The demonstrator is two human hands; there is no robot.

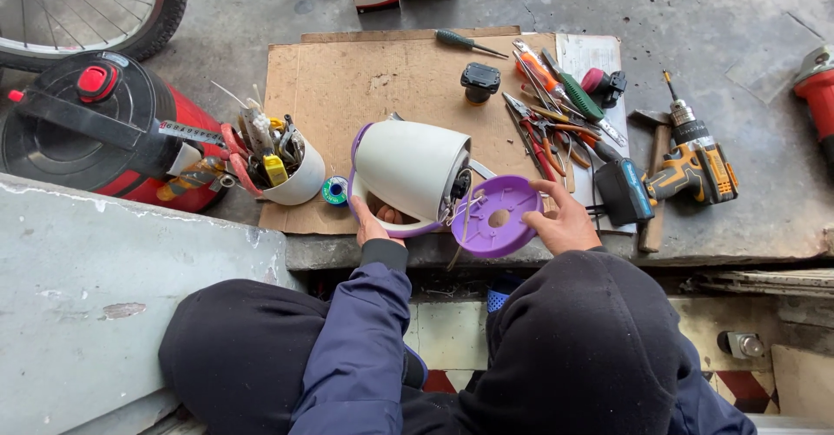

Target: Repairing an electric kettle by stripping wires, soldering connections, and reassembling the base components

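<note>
A white electric kettle (pixel 408 168) with purple trim lies on its side on a sheet of cardboard (pixel 347 79). My left hand (pixel 375 220) grips the kettle at its purple handle, fingers curled into the open mouth. My right hand (pixel 563 224) holds the round purple base plate (pixel 497 217), which stands tilted away from the kettle's bottom. Thin wires run between the plate and the kettle's underside.
Left of the kettle stand a white cup of tools (pixel 287 161), a solder spool (pixel 334 190) and a red and black canister (pixel 87 122). Screwdrivers and pliers (pixel 556 105), a small black part (pixel 479 82) and a cordless drill (pixel 686 170) lie to the right. A bicycle wheel (pixel 87 9) is at top left.
</note>
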